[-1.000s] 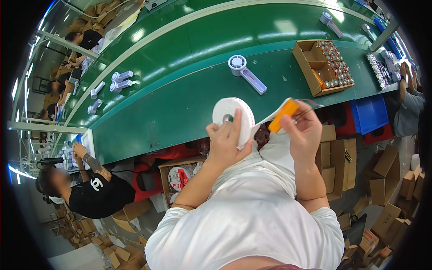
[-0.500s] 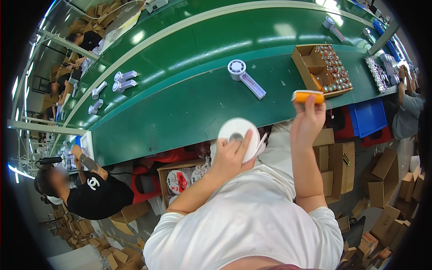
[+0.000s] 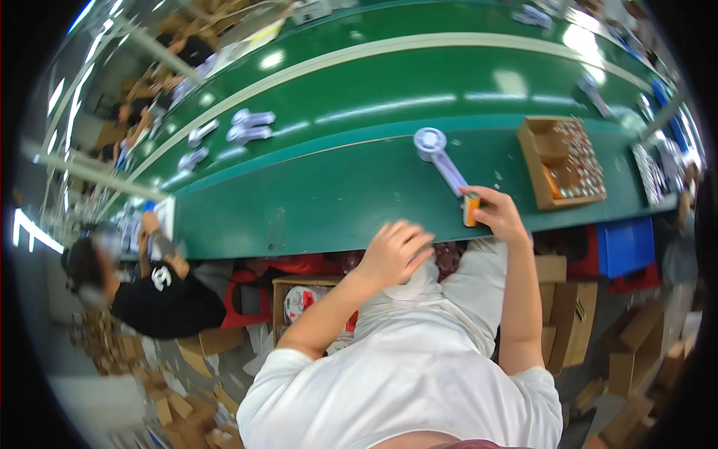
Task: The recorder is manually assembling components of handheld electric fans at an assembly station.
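Note:
An orange cylindrical battery (image 3: 470, 209) is upright in my right hand (image 3: 499, 215), gripped between thumb and fingers at the table's near edge. Just beyond that hand lies a pale lavender handheld fan (image 3: 441, 159), its round head pointing away and its open handle reaching toward my fingers. My left hand (image 3: 395, 253) hangs over my lap, fingers stretched out and slightly blurred, holding nothing. Below it, the white roll (image 3: 407, 290) rests on my lap, largely hidden against my white clothes.
A cardboard box (image 3: 540, 168) with several batteries stands on the green table (image 3: 321, 202) to the right. Other fans (image 3: 250, 126) lie on the far-left belt. A blue bin (image 3: 626, 247) is at the right, beside red stools. A co-worker (image 3: 168, 292) sits on the left.
My left hand has let go of the white roll, which is now on my lap. My right hand has brought the battery left and down toward the fan, turning it upright. The view has shifted.

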A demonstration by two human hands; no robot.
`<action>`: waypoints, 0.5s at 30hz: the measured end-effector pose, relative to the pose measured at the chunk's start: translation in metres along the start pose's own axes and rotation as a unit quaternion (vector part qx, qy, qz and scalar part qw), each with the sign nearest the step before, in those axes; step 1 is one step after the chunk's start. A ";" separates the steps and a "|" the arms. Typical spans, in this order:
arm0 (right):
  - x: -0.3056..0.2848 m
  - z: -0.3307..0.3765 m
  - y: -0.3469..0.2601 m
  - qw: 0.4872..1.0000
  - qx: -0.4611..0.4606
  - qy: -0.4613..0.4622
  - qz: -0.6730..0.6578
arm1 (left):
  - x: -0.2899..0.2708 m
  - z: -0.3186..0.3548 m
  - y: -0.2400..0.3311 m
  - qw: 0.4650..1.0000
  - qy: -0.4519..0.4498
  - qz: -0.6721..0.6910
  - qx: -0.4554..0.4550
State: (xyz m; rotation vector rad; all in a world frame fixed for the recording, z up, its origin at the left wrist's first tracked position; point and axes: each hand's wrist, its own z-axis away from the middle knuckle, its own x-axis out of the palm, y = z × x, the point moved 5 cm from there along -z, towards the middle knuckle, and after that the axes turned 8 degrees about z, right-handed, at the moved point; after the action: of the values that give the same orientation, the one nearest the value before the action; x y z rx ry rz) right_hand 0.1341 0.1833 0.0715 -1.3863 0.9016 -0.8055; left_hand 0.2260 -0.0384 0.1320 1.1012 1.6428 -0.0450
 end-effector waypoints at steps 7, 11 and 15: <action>0.000 0.024 -0.001 0.997 -0.031 0.018 0.074 | 0.048 -0.115 -0.055 0.949 0.083 -0.255 0.167; 0.007 0.023 0.002 0.998 -0.027 0.038 0.053 | 0.065 -0.126 -0.073 0.938 0.028 -0.306 0.158; 0.006 0.018 0.006 0.996 -0.053 0.036 0.054 | 0.064 -0.147 -0.072 0.938 -0.146 -0.303 0.081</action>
State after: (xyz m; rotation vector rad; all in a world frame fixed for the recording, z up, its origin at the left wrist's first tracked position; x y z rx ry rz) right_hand 0.1526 0.1868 0.0652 -1.3944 1.0799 -0.7377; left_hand 0.0713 0.0400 0.1051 0.6283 1.6638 -0.7222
